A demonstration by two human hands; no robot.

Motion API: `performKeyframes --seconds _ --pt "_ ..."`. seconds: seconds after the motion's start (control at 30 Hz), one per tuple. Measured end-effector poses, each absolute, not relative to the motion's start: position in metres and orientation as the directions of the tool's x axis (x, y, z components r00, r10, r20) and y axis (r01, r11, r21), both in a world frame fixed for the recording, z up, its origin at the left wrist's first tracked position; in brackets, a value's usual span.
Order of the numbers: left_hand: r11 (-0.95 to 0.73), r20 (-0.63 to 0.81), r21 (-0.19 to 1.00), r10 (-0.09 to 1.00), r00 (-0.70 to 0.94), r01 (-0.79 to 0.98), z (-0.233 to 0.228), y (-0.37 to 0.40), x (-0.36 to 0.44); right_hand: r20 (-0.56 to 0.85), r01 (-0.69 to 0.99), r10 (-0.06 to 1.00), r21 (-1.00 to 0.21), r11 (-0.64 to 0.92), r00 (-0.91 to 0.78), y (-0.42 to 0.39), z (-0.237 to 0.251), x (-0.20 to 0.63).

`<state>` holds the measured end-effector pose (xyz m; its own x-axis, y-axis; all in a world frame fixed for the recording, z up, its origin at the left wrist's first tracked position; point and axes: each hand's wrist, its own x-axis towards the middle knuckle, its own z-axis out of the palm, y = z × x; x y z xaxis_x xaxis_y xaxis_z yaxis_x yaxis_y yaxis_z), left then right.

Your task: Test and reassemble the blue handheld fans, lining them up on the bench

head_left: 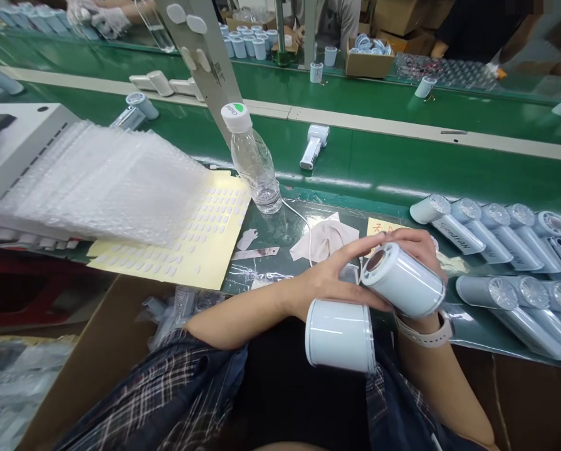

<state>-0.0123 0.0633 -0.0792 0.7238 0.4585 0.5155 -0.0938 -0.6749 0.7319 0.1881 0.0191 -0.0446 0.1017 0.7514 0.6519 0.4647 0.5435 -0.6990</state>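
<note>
Two light blue handheld fans are in my hands, low in front of my body. The left fan point(340, 337) hangs beside my left hand point(330, 279), its drum-shaped head turned sideways and its handle hidden. The right fan point(405, 282) is tilted, with a dark round centre showing at its upper end. My right hand point(416, 241) is wrapped behind this fan, fingers closed and partly hidden. The stretched thumb and fingers of my left hand reach across to the right fan's near end. A white cable point(308, 228) runs down to the table close to my hands.
Wrapped fans point(459, 232) lie in rows at the right. A plastic bottle point(256, 163) stands beside a yellow sticker sheet point(214, 250) and bubble-wrap bags point(106, 181). A cloth point(327, 238) lies behind my hands. One fan point(314, 147) rests on the green belt point(378, 163); people work beyond.
</note>
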Motion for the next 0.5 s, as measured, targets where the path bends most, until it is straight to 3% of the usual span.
performKeyframes --seconds 0.13,0.33,0.5 --pt "-0.717 0.578 0.662 0.304 0.757 -0.217 -0.076 0.073 -0.017 0.645 0.412 0.744 -0.734 0.540 0.174 0.017 -0.054 0.176" --pt "-0.710 0.693 0.614 0.274 0.667 -0.346 -0.081 0.077 -0.012 0.687 0.455 0.652 -0.715 0.530 0.321 0.012 -0.066 0.162" --pt "-0.727 0.680 0.608 0.271 0.681 -0.318 -0.080 0.077 -0.013 0.639 0.465 0.692 -0.752 0.468 0.337 0.008 -0.069 0.160"
